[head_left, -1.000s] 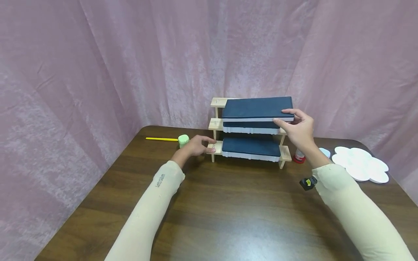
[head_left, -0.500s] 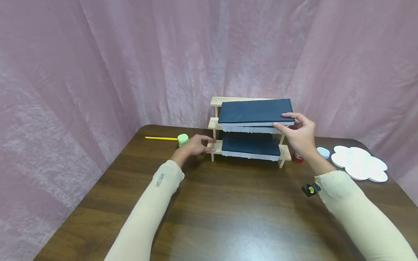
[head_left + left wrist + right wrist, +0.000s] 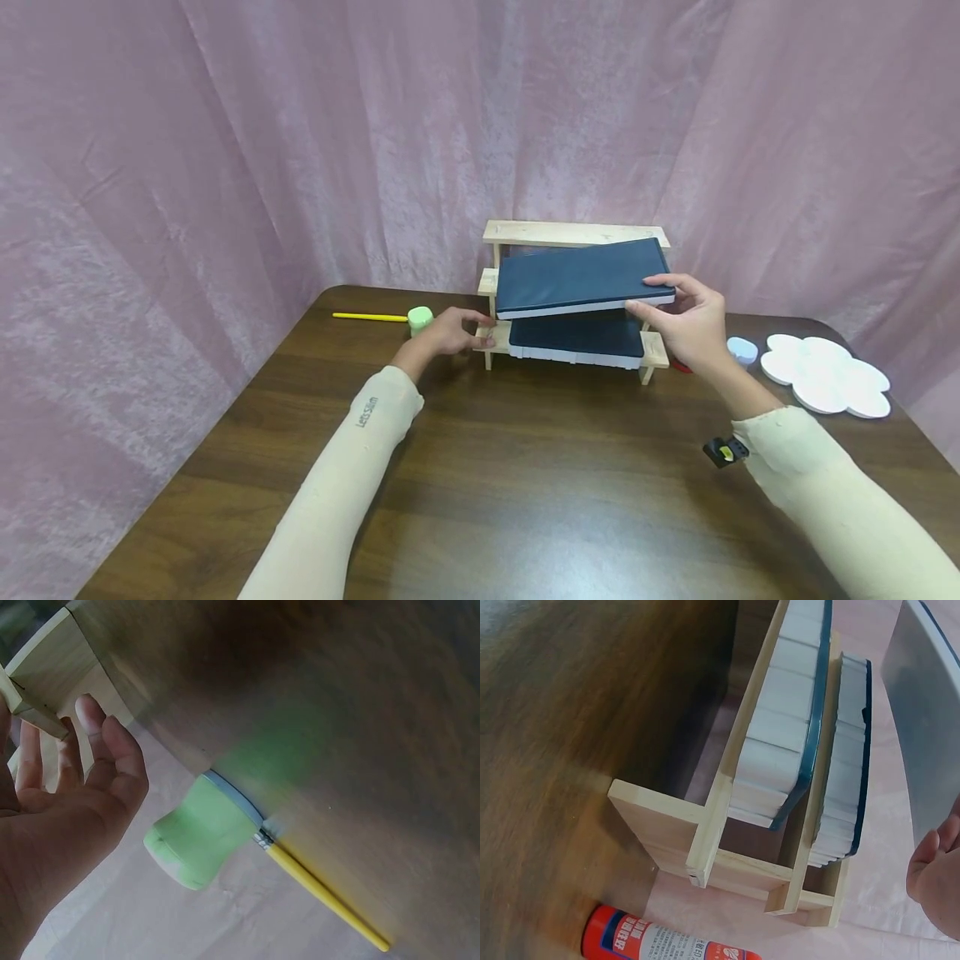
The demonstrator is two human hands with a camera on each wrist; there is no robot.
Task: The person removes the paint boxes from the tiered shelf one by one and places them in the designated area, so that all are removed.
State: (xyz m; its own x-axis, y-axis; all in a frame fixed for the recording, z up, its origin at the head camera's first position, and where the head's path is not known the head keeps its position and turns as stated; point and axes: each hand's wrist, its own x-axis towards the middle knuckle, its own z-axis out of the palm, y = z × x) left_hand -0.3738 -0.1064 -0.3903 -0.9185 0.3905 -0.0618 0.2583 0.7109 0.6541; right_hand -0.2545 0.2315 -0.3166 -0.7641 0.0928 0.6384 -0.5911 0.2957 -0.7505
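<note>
My right hand (image 3: 686,321) pinches the right end of a thin, flat box or lid (image 3: 581,275) with a dark blue top and a pale edge. It is tilted, hovering in front of a stepped wooden shelf (image 3: 577,233). My left hand (image 3: 450,332) grips the left end of the lowest shelf board; its curled fingers show beside the wood in the left wrist view. On that lowest step lies a white case with a dark blue top (image 3: 577,336). Another such case (image 3: 844,750) sits on the step behind, hidden in the head view by the held piece.
Left of the shelf are a waisted green container (image 3: 199,832) and a thin yellow stick (image 3: 322,892). On the right lie a red-and-white tube (image 3: 645,937), a small pale blue item (image 3: 742,351) and a white cloud-shaped tray (image 3: 825,375). A pink curtain (image 3: 337,125) hangs behind.
My right hand has brought the dark blue piece down and forward, tilting it with its left end nearer. The top shelf board now shows. My left hand stays at the lowest board.
</note>
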